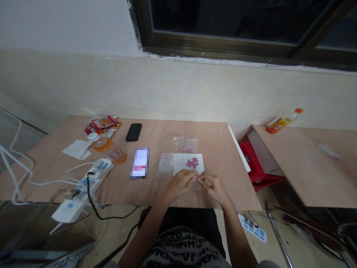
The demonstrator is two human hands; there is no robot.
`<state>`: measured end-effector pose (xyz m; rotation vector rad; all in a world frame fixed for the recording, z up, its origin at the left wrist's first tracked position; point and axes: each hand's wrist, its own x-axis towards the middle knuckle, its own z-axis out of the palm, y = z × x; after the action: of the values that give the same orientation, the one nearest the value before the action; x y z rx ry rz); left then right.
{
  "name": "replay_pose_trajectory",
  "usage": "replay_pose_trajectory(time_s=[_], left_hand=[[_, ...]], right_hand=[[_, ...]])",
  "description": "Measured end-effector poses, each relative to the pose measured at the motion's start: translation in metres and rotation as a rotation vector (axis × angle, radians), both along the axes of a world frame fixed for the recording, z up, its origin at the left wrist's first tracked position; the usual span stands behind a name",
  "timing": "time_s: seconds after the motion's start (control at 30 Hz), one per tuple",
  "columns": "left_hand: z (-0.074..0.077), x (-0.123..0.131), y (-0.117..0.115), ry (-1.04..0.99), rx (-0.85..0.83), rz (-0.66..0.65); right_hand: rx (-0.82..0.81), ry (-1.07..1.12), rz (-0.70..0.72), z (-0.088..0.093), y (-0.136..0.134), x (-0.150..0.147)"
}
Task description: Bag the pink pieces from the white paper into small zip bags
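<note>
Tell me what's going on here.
A person sits at a plywood table, with the left hand and right hand together pinching a small clear plastic bag near the table's front edge. Just ahead, a cluster of small pink tablets lies on a white paper sheet. A clear bag lies beside the sheet, and two small bags with pink tablets inside sit beyond it.

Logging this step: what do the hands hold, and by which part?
The left hand and right hand pinch a clear plastic bag, seemingly at its top edge.
</note>
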<state>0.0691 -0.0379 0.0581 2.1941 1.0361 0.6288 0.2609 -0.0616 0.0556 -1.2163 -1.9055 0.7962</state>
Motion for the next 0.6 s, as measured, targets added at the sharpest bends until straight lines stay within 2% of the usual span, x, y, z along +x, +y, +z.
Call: replay_pose_trajectory(time_s=[0.17, 0.3, 0.6], left_hand=[[-0.001, -0.002, -0.001, -0.095, -0.009, 0.046], [-0.002, -0.003, -0.001, -0.158, -0.021, 0.016], [-0.002, -0.006, 0.003, -0.101, -0.086, -0.008]], right_hand=[[-0.052, 0.084, -0.090, 0.002, -0.003, 0.007], [-0.076, 0.133, -0.115, 0.000, -0.004, 0.010], [-0.086, 0.146, -0.167, -0.008, -0.005, 0.014]])
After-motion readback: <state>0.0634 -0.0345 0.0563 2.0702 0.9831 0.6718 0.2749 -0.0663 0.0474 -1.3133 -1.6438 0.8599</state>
